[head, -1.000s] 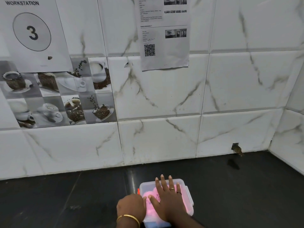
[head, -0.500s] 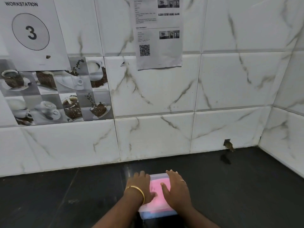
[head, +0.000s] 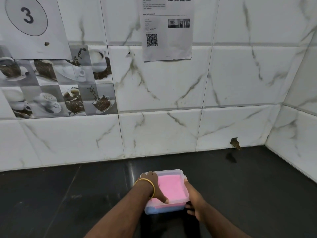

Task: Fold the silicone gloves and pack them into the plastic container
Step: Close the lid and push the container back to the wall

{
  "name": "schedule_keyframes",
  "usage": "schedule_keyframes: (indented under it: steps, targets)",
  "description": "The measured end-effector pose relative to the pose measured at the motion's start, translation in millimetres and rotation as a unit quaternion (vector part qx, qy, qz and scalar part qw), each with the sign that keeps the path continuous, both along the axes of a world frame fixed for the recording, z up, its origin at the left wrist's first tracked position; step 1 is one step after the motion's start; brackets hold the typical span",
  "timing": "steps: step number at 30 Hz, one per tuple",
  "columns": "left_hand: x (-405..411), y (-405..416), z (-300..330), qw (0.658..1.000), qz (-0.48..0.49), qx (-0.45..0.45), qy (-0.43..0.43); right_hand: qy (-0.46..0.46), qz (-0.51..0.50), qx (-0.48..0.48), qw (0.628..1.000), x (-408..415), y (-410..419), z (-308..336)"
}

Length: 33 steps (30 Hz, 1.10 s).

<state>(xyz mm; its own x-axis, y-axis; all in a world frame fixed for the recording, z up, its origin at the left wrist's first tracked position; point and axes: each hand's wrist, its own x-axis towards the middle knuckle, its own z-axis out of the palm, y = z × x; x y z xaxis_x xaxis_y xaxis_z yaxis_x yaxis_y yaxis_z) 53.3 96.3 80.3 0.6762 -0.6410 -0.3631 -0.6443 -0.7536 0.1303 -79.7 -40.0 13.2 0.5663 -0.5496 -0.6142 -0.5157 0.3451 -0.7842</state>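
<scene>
My left hand (head: 155,187) is pressing flat on the pink glove (head: 171,188) inside the plastic container (head: 171,172); my right hand (head: 194,201) is gripping its right wall.

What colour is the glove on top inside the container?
Pink glove, seen in the head view.

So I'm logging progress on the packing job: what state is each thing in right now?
plastic container: on the dark counter, lid on or off unclear.
pink glove: folded flat inside the container, on top.
blue glove: at the container's bottom, under the pink one.
left hand: lies over the container's left side, fingers touching its near part.
right hand: grips the container's near right corner.
</scene>
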Motion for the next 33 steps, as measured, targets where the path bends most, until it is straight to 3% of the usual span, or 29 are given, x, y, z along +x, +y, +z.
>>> schedule_keyframes:
  steps: [8,16,20,27,31,33]
  targets:
    - [0,-2,-1,1.000,0.017,0.010,0.003,-0.033,-0.027,-0.028,0.999,-1,-5,-4]
    - [0,-1,-2,1.000,0.018,0.012,0.005,-0.039,-0.042,-0.197,0.979,7,-11,-20]
    - [-1,-1,-1,1.000,0.014,0.014,0.003,0.002,0.015,-0.298,0.955,7,-11,-20]
    - [-1,-1,0,1.000,0.013,0.018,-0.001,0.034,0.031,-0.353,0.935,7,-12,-10]
    - [-2,-2,-2,1.000,0.015,0.019,-0.002,0.099,0.074,-0.468,0.875,9,-10,-7]
    - [0,-1,-4,1.000,0.014,0.021,-0.003,0.102,0.073,-0.475,0.871,12,-6,-8]
